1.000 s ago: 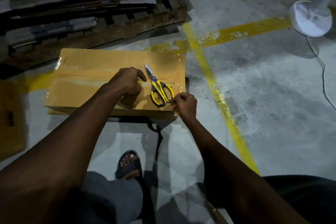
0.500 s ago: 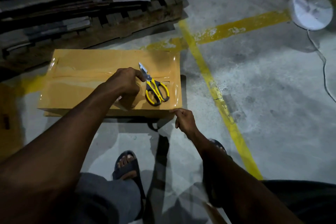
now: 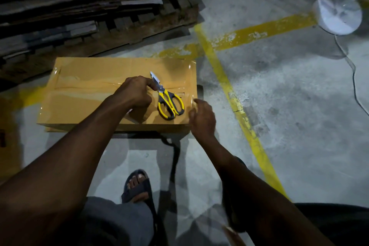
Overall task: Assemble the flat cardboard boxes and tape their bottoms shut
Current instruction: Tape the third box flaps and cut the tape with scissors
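There is one tan cardboard box (image 3: 89, 100), one pair of yellow-handled steel scissors (image 3: 167, 99) and one round white fan base (image 3: 337, 15). Two hands show: left hand (image 3: 135, 92), right hand (image 3: 202, 119).

Dim place, light's pretty poor. Floor (image 3: 295, 110) is bare grey concrete, scuffed and patchy. One worn yellow painted line (image 3: 237, 104) runs near to far, and another yellow line (image 3: 265, 29) crosses it at the far end. Wooden pallet (image 3: 143, 32) sits far left. A fan's white round base (image 3: 337, 14) is far right, its cord (image 3: 353, 72) trailing nearer along the right edge.
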`<state>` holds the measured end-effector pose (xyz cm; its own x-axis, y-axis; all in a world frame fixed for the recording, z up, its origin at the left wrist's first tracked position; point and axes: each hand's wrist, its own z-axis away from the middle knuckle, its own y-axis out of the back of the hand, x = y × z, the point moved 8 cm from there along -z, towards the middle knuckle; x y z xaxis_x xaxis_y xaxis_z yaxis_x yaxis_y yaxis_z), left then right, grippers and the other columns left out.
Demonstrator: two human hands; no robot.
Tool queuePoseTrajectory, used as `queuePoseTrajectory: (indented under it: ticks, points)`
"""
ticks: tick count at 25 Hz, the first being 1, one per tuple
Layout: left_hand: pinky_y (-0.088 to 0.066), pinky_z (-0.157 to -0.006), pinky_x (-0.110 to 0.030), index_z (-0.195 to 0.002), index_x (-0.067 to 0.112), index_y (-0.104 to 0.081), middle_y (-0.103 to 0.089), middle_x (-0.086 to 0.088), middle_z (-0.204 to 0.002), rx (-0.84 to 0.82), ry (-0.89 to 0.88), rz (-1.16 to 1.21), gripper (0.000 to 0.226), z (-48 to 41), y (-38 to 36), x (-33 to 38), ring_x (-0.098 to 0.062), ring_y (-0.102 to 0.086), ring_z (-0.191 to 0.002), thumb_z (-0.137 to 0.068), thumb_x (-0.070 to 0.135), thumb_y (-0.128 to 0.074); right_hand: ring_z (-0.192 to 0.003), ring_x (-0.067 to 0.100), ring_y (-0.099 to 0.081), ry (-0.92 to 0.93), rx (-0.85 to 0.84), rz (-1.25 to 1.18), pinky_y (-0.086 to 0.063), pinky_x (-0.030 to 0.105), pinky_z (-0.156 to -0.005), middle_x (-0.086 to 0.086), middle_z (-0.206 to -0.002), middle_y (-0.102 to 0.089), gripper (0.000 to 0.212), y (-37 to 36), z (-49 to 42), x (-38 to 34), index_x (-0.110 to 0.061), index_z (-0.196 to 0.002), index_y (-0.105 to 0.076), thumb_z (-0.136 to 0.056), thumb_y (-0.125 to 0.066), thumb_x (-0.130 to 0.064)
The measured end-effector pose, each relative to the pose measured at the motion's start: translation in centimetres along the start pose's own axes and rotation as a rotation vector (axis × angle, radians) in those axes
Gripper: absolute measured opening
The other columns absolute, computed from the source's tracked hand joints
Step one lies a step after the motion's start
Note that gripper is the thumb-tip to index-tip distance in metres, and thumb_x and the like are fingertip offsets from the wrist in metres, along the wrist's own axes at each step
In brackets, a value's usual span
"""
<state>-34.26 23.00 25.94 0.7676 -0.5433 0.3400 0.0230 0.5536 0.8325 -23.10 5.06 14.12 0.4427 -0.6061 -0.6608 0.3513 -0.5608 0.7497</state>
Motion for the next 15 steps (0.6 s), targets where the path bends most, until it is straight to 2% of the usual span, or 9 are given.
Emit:
queuePoseTrajectory:
  ticks: [2,4,5,6,7,9,11,13,15]
  points:
    - [-0.038,-0.081,-0.026,-0.121,0.03,-0.063,-0.054,-0.01,-0.132,0.035,0.001,0.007,0.055,0.0,0.3,0.1,-0.029,-0.049,-0.117,-0.076,-0.001,-0.067,-0.129,0.036,-0.048,0.126,-0.2,0.159,-0.043,0.05,-0.103,0.02,-0.14,-0.051,0.052,-3.2,-0.9,-2.8,-0.004,-0.14,-0.046,-0.092,-0.054,-0.022]
    - [-0.039,-0.083,-0.027,-0.122,0.03,-0.062,-0.053,-0.011,-0.131,0.071,-0.004,0.001,0.056,0.1,0.5,0.1,-0.03,-0.049,-0.118,-0.075,-0.001,-0.067,-0.148,0.033,-0.02,0.055,-0.374,0.3,-0.021,0.058,-0.116,0.016,-0.162,-0.018,0.063,-5.9,-1.2,-2.5,-0.006,-0.154,-0.021,-0.101,-0.038,-0.034]
    - [-0.039,-0.083,-0.027,-0.122,0.03,-0.062,-0.053,-0.011,-0.132,0.086,-0.008,-0.005,0.057,0.1,0.6,0.1,-0.03,-0.048,-0.119,-0.074,-0.001,-0.066,-0.15,0.032,-0.013,0.011,-0.397,0.301,-0.013,0.059,-0.116,0.013,-0.165,-0.007,0.065,-6.7,-1.5,-2.1,-0.007,-0.156,-0.013,-0.102,-0.033,-0.038]
    - [-0.038,-0.083,-0.027,-0.123,0.03,-0.062,-0.052,-0.011,-0.132,0.094,-0.007,-0.005,0.058,0.0,0.6,0.1,-0.03,-0.048,-0.119,-0.074,-0.001,-0.066,-0.15,0.031,-0.014,-0.04,-0.391,0.249,-0.012,0.06,-0.116,0.013,-0.165,-0.006,0.066,-6.9,-1.8,-1.8,-0.007,-0.156,-0.011,-0.103,-0.031,-0.041]
    - [-0.038,-0.082,-0.027,-0.124,0.03,-0.061,-0.052,-0.01,-0.132,0.098,0.001,-0.003,0.058,-0.1,0.5,-0.1,-0.03,-0.047,-0.119,-0.075,-0.001,-0.067,-0.148,0.032,-0.021,-0.118,-0.373,0.161,-0.013,0.06,-0.115,0.015,-0.163,-0.014,0.066,-7.0,-2.6,-1.3,-0.007,-0.155,-0.014,-0.103,-0.031,-0.042]
    - [-0.037,-0.08,-0.026,-0.125,0.031,-0.06,-0.051,-0.01,-0.13,0.108,0.017,-0.006,0.059,-0.5,0.5,-0.5,-0.029,-0.048,-0.118,-0.075,-0.001,-0.067,-0.136,0.035,-0.041,-0.346,-0.359,0.03,-0.024,0.058,-0.113,0.019,-0.149,-0.043,0.057,-6.8,-4.6,0.7,-0.008,-0.145,-0.037,-0.101,-0.034,-0.044]
    - [-0.038,-0.081,-0.027,-0.125,0.031,-0.059,-0.052,-0.01,-0.128,0.118,0.013,-0.027,0.06,-0.8,0.3,-0.7,-0.028,-0.049,-0.117,-0.074,0.0,-0.067,-0.126,0.037,-0.05,-0.504,-0.328,0.015,-0.033,0.055,-0.108,0.018,-0.135,-0.055,0.055,-6.0,-6.7,2.8,-0.008,-0.132,-0.052,-0.098,-0.038,-0.049]
    - [-0.041,-0.084,-0.029,-0.126,0.032,-0.059,-0.052,-0.009,-0.126,0.115,0.016,-0.044,0.061,-1.0,0.0,-1.2,-0.028,-0.049,-0.117,-0.073,0.001,-0.067,-0.124,0.037,-0.051,-0.456,-0.143,0.02,-0.04,0.05,-0.103,0.018,-0.133,-0.055,0.052,-4.3,-9.2,2.7,-0.005,-0.132,-0.05,-0.096,-0.049,-0.043]
    - [-0.043,-0.086,-0.031,-0.126,0.032,-0.058,-0.052,-0.008,-0.125,0.111,0.036,-0.044,0.062,-1.4,-0.2,-1.9,-0.028,-0.048,-0.117,-0.072,0.001,-0.066,-0.121,0.038,-0.053,-0.302,-0.026,0.02,-0.044,0.046,-0.098,0.02,-0.129,-0.057,0.049,-3.8,-11.5,0.9,-0.001,-0.132,-0.048,-0.095,-0.055,-0.033]
